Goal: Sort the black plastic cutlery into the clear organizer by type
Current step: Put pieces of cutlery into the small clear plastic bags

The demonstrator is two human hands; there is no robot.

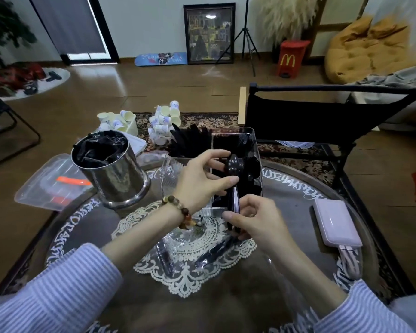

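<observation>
A clear organizer (255, 150) stands at the table's far middle, with black forks (190, 140) fanned in its left part and black spoons (251, 169) in its right part. Both hands hold one black spoon (234, 165) over the right part. My left hand (202, 179) pinches it near the bowl. Lower down, my right hand (252, 219) grips the handle end. Several more wrapped black pieces (211, 254) lie on the lace doily (187, 275) near me.
A steel canister (115, 179) with black wrappers stands at the left, beside a clear plastic lid (46, 186). A pink case (335, 222) lies at the right. Paper cups (163, 123) sit behind the organizer. A black chair (322, 116) stands at the far right.
</observation>
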